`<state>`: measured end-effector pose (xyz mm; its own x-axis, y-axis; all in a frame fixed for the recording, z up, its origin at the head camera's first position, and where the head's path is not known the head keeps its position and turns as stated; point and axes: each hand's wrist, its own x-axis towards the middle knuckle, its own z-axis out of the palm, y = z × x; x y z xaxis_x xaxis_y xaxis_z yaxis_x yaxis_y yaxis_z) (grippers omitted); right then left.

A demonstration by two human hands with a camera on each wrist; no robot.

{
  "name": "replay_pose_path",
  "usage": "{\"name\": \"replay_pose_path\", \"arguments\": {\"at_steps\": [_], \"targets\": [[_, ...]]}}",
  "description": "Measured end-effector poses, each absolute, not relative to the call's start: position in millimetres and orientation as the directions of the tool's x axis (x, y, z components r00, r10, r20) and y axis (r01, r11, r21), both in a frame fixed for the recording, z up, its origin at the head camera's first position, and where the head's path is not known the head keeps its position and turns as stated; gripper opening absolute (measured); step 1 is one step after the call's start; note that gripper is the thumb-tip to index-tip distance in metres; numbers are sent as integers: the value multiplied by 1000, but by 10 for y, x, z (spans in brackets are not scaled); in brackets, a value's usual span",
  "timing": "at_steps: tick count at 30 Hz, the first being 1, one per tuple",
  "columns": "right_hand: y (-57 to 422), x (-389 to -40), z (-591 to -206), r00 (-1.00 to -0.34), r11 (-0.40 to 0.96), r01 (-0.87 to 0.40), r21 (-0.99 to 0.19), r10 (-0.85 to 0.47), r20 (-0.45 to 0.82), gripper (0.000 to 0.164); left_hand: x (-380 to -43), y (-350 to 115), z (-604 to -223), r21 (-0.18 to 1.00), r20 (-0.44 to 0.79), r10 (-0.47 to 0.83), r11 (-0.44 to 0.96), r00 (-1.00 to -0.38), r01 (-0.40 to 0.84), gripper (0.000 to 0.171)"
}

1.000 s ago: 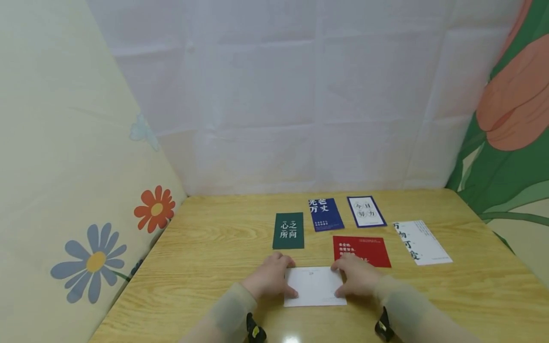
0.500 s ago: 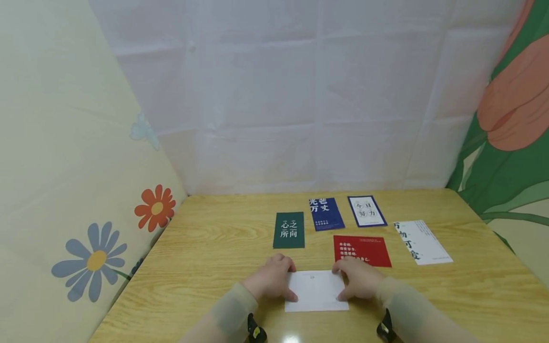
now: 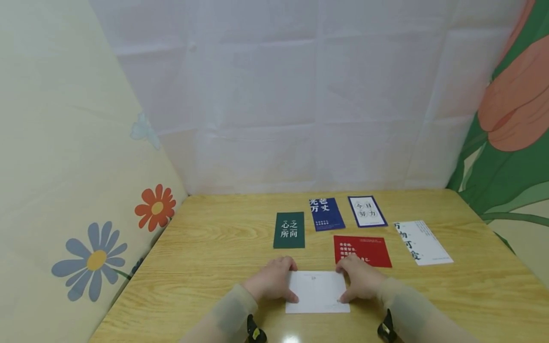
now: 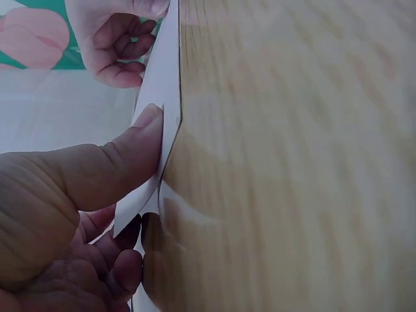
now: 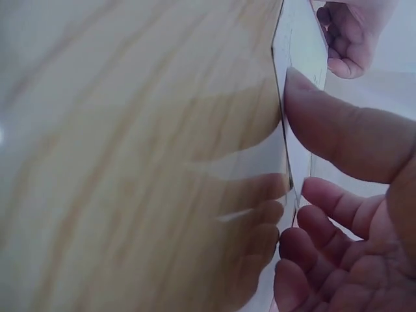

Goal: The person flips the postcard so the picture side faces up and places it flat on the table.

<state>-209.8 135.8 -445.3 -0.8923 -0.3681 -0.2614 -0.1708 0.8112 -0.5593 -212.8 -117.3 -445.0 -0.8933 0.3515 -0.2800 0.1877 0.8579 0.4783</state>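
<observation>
Between my two hands, low in the middle of the head view, lies a white postcard (image 3: pixel 317 294) with small faint print on its upper face. My left hand (image 3: pixel 271 280) holds its left end, and my right hand (image 3: pixel 361 281) its right end. The left thumb (image 4: pixel 110 162) rests on top of the white postcard (image 4: pixel 156 91) in the left wrist view, with curled fingers at its edge. A similar hold shows in the right wrist view: thumb (image 5: pixel 338 127) over the card, bent fingers along its side. My right fingertips overlap a red card (image 3: pixel 363 248) behind.
Beyond the hands, a green card (image 3: pixel 289 230), a dark blue card (image 3: pixel 327 214), a blue-bordered white card (image 3: pixel 367 211) and a white card with green lettering (image 3: pixel 422 242) lie flat on the wooden table (image 3: pixel 206 238). Flowered cloth hangs at both sides.
Both hands have brought the white postcard slightly nearer the body, most of it in the first half second. The right hand has shifted slightly right. The other cards stay put.
</observation>
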Motion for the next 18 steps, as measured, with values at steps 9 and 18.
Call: {"name": "replay_pose_path", "arguments": {"at_steps": [9,18], "targets": [[1345,-2104,-4463,-893,809,-219,-545,-392,-223,57,-2116,-1181,-4458,508,-275,360,841,-892,183,63],[1329,-2071,-4447,-898,803,-214,-557,-386,-212,64,-2107,-1192,-4477,523,-250,384,826,-889,210,57]]}}
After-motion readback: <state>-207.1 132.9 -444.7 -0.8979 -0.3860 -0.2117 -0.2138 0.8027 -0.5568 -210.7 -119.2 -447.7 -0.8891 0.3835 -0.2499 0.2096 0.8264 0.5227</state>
